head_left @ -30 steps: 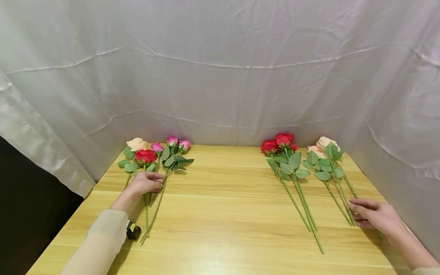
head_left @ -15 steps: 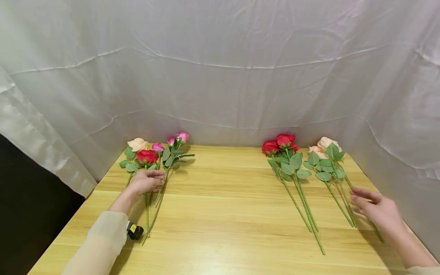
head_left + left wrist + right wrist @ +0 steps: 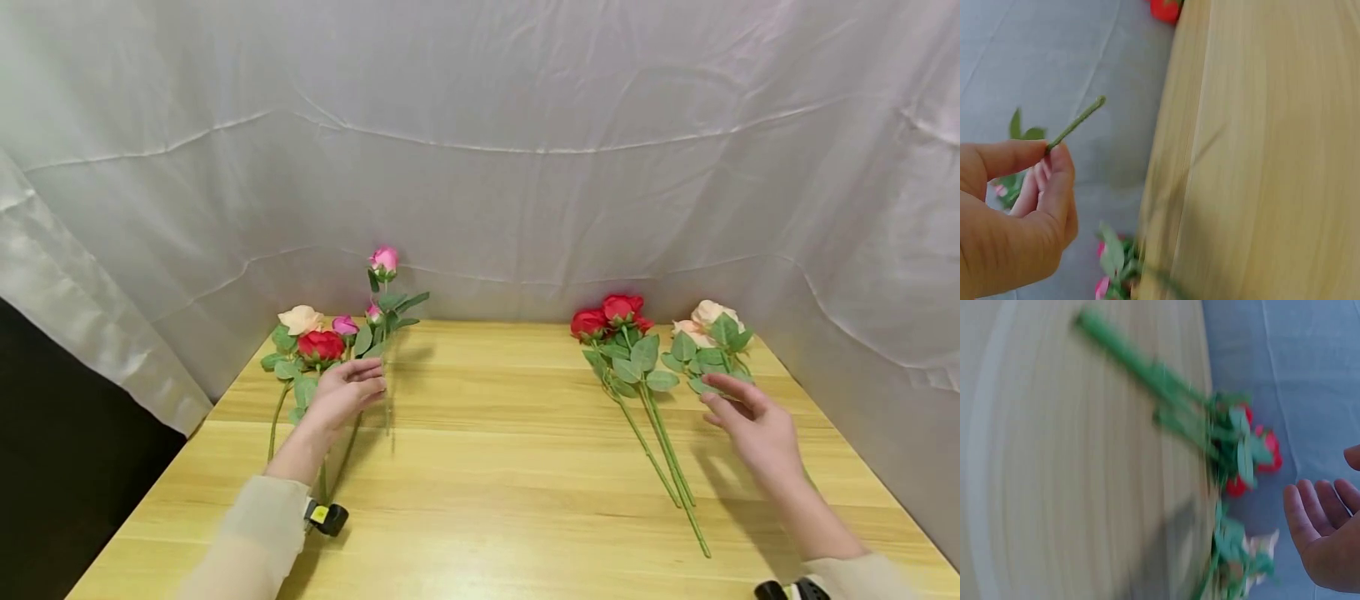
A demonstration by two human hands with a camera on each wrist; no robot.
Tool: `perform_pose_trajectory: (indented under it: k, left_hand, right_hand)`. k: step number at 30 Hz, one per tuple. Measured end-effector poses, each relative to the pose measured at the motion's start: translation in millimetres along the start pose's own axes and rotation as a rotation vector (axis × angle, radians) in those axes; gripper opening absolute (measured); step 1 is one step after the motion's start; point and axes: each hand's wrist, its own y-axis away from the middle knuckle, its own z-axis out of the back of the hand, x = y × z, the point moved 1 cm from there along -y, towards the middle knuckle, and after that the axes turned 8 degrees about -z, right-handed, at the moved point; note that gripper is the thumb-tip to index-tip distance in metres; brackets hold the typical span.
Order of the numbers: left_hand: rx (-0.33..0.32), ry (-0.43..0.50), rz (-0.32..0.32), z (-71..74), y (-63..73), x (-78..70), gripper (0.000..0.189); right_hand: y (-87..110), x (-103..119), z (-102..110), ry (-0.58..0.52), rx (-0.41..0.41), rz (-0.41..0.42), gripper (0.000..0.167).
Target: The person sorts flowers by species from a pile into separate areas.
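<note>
A pink rose [image 3: 384,259] is held above the desk [image 3: 487,508] at the left side, nearly upright, with its flower in front of the pale grey curtain [image 3: 480,183]. The left hand [image 3: 347,396] pinches its thin green stem [image 3: 1079,122] between the thumb and the bent forefinger; in the left wrist view the stem's end sticks out beyond the fingertips, and a shadow falls on the wood. In the head view the lower part of this stem is blurred.

Just beside this hand lie other flowers: a second pink rose [image 3: 373,312] with dark leaves, a magenta rose [image 3: 345,325], a red rose [image 3: 321,344] and, leftmost, a peach rose [image 3: 301,319]. The forearm covers a part of their stems.

Well apart, at the right side, the right hand [image 3: 761,429] hovers with nothing in it, the fingers loosely bent and the thumb away from them. It is in front of the peach roses [image 3: 708,315] and hides most of their stems. Between the two hands, but nearer to the right one, red roses [image 3: 621,308] lie with the stems toward the person.

A small black camera [image 3: 327,518] is at the left wrist, by the light sleeve [image 3: 258,517].
</note>
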Motion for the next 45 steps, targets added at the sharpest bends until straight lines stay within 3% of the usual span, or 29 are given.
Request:
perform_pose_trajectory:
  k: [5, 12, 20, 27, 33, 45]
  left_hand:
    - [-0.024, 0.134, -0.013, -36.0, 2.3, 0.2, 0.05]
    - [0.007, 0.228, -0.058, -86.2, 6.3, -7.6, 0.043]
    - [0.091, 0.271, -0.097, -130.2, 9.4, -15.5, 0.038]
    - [0.162, 0.276, -0.125, -155.3, 10.4, -16.9, 0.04]
    - [0.188, 0.272, -0.119, -172.2, 10.5, -15.4, 0.044]
    - [0.196, 0.255, -0.13, -184.3, 14.7, -6.0, 0.041]
  right_hand:
    - [7.7, 10, -43, -0.187, 0.079, 0.023, 0.039]
    - [18.3, 21, -95, -0.137, 0.152, 0.036, 0.047]
    - [25.5, 23, -136, -0.186, 0.257, 0.058, 0.04]
    - [33.3, 26, -162, -0.223, 0.304, 0.026, 0.036]
    - [39.1, 28, -176, -0.263, 0.36, -0.04, 0.035]
    - [45.2, 27, -186, -0.242, 0.377, -0.114, 0.032]
